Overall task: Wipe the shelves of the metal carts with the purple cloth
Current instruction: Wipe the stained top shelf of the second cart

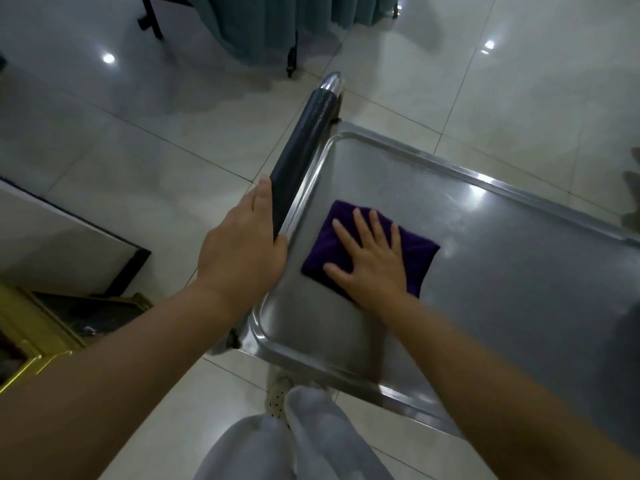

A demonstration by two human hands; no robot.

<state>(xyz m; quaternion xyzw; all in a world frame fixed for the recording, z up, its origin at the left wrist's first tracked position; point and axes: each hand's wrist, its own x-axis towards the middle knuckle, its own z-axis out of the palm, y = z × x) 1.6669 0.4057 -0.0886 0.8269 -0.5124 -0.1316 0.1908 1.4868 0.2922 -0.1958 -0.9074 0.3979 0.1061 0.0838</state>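
The fingers of the right hand (372, 261) are spread wide and laid flat on the purple cloth (367, 251), nothing being pinched or curled round; the palm sits over the cloth's near half. The cloth is folded into a rough square and lies on the top shelf (502, 271) of the metal cart, near the handle end and just inside the raised rim. The left hand (242, 251) is wrapped round the dark padded handle (304, 157), with the thumb laid along the top and the other fingers curled out of sight beneath (so the cart is judged to be steadied against rolling on the glossy tiled floor (173, 161)).

For the wipe to be done well, even pressure is best kept through the whole flat hand so that the fold is not dragged open, and overlapping passes are best run the length of the shelf, with the cloth's edge pushed into the rounded corners where the rim turns up. The grip on the handle is worth keeping firm while the cloth is pushed away from the body.

No brand, label or readable writing is seen on the cart, the cloth or the handle. Lower shelves are hidden beneath the top one.
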